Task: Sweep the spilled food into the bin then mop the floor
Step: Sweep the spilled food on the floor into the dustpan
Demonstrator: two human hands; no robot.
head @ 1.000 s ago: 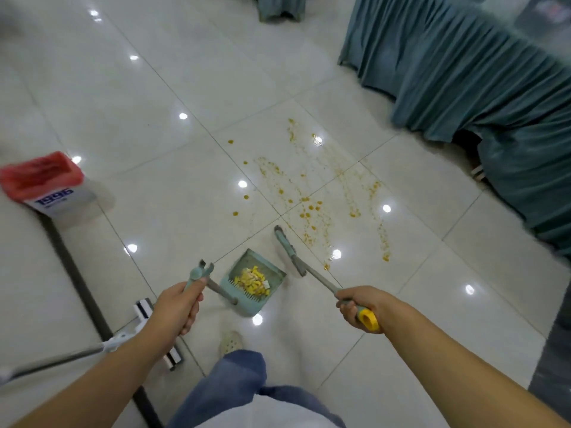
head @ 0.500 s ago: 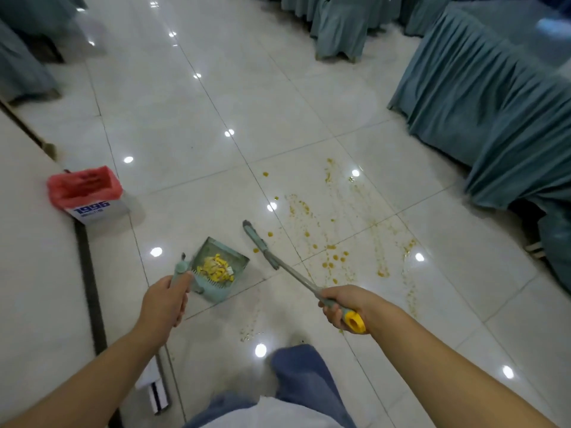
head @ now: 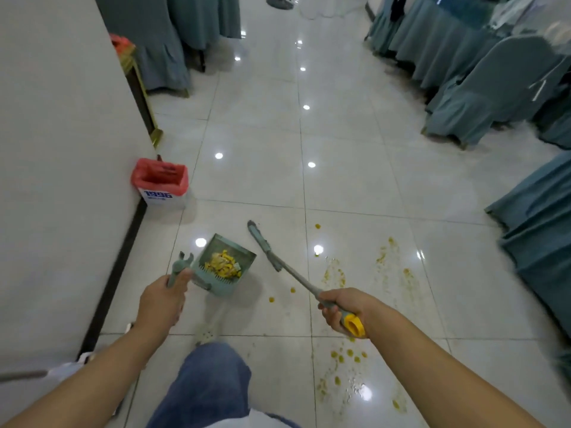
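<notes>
My left hand (head: 161,299) grips the handle of a green dustpan (head: 239,257), which hangs just above the floor and carries yellow food scraps (head: 223,263). My right hand (head: 341,308) holds the grey broom (head: 279,264) by its yellow-tipped handle, its narrow head lifted and pointing away to the upper left. A white bin with a red liner (head: 160,183) stands against the wall, ahead and to the left of the dustpan. Orange smears and crumbs (head: 383,267) stay on the tiles to the right and near my feet.
A white wall (head: 55,180) with a dark skirting runs along the left. A mop handle (head: 21,375) and its head lie at the lower left. Teal-covered chairs and tables (head: 494,97) line the right side and the far left. Glossy tiled floor stretches ahead.
I have turned and stepped left toward the bin, carrying the loaded dustpan and broom along. The bin is now closer and nearly straight ahead; the spill has shifted to my right.
</notes>
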